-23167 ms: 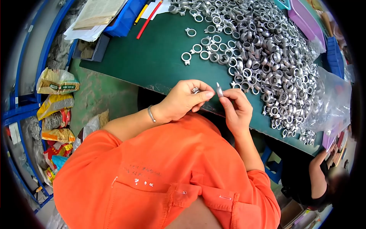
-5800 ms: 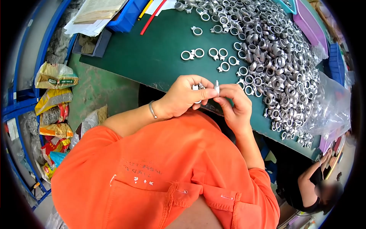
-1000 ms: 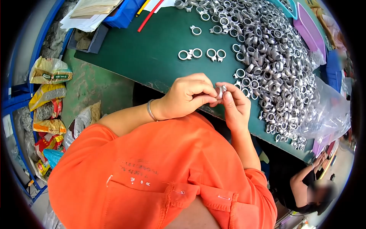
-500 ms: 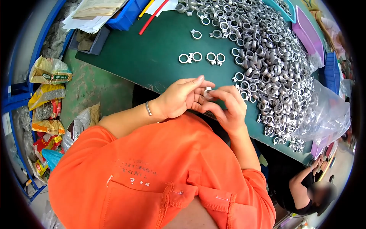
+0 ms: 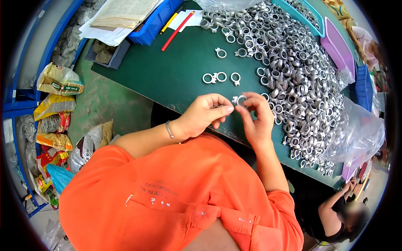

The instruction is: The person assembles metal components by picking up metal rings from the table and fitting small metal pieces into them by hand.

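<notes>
Between thumb and fingers, my right hand (image 5: 257,117) holds a silver metal ring (image 5: 241,100) with a small lug, just above the near edge of the green table (image 5: 167,67). My left hand (image 5: 205,112) is closed beside it, thumb against the curled fingers; a bit of metal shows at its fingertips, too small to make out. Beyond my hands, a single ring (image 5: 235,78) lies on the table, with a pair of rings (image 5: 215,78) to its left and another ring (image 5: 220,53) farther back. A large heap of rings (image 5: 297,75) lies to the right.
A red pencil (image 5: 178,31), a yellow marker (image 5: 168,23) and a blue bin (image 5: 153,31) are at the back left. Teal (image 5: 321,26) and purple (image 5: 339,50) trays and a plastic bag (image 5: 356,134) edge the heap. Another person (image 5: 333,213) is at the lower right.
One of the two right-hand rings on the table is gone. My left hand has gone from open-palmed to closed, and my right hand now holds a ring up, apart from the left palm.
</notes>
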Available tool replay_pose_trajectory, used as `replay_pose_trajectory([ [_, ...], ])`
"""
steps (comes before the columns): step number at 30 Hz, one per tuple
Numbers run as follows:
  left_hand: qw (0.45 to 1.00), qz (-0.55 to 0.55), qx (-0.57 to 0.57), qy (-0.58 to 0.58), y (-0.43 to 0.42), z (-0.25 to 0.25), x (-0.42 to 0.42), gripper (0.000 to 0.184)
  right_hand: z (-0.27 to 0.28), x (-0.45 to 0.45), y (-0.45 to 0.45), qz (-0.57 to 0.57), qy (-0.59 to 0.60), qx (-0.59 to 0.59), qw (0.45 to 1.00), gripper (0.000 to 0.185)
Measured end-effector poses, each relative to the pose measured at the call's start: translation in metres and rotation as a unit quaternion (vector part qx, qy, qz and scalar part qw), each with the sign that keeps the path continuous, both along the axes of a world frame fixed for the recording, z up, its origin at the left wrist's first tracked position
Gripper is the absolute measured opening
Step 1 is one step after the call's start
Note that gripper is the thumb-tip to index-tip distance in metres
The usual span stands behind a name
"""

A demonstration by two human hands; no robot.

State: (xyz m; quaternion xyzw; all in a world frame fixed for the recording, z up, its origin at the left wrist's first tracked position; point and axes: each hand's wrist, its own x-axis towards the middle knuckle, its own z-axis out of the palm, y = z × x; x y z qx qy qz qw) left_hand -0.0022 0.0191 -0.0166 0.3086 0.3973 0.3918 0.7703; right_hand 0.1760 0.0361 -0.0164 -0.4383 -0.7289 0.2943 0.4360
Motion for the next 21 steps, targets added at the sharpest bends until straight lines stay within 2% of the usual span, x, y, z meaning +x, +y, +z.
replay_pose_trajectory([
  [2, 1.000, -0.014, 0.002, 0.002, -0.001, 0.002, 0.001, 0.014, -0.006, -0.006, -0.012, -0.017, 0.111, -0.006, 0.994, 0.024],
  [3, 1.000, -0.015, -0.001, 0.000, 0.000, 0.004, 0.002, 0.014, -0.005, -0.004, -0.016, -0.018, 0.109, -0.010, 0.994, 0.024],
  [5, 0.999, -0.030, 0.017, 0.027, 0.000, 0.005, 0.002, 0.015, -0.003, -0.003, -0.022, -0.005, 0.078, 0.028, 0.997, 0.023],
  [6, 0.999, -0.026, 0.014, 0.029, 0.000, 0.005, 0.003, 0.016, 0.003, -0.003, -0.021, 0.001, 0.038, 0.095, 0.995, 0.021],
  [11, 1.000, -0.021, 0.012, 0.002, 0.000, 0.009, 0.005, 0.015, 0.000, 0.001, -0.021, 0.031, -0.012, 0.158, 0.987, 0.019],
  [13, 0.999, -0.035, 0.019, 0.035, 0.000, 0.011, 0.002, 0.010, 0.001, 0.004, -0.020, 0.053, -0.068, 0.216, 0.973, 0.019],
  [14, 0.999, -0.036, 0.018, 0.035, -0.001, 0.008, 0.004, 0.010, 0.002, 0.004, -0.019, 0.062, -0.058, 0.210, 0.974, 0.020],
  [15, 0.989, -0.003, 0.123, 0.088, -0.003, 0.004, 0.006, 0.007, -0.001, 0.005, -0.021, 0.061, -0.057, 0.209, 0.974, 0.020],
  [16, 0.964, 0.029, 0.226, 0.138, -0.003, 0.001, 0.007, 0.006, -0.007, 0.005, -0.023, 0.018, 0.007, 0.142, 0.990, 0.020],
  [17, 0.964, 0.027, 0.226, 0.137, -0.003, 0.001, 0.008, 0.006, -0.010, 0.006, -0.024, -0.024, 0.071, 0.073, 0.994, 0.020],
  [19, 0.926, 0.038, 0.341, 0.160, -0.004, 0.001, 0.007, 0.009, -0.006, 0.004, -0.030, -0.027, 0.236, -0.145, 0.961, 0.012],
  [21, 0.910, 0.030, 0.370, 0.184, -0.005, 0.004, 0.007, 0.011, -0.003, 0.006, -0.030, 0.006, 0.323, -0.238, 0.916, 0.016],
])
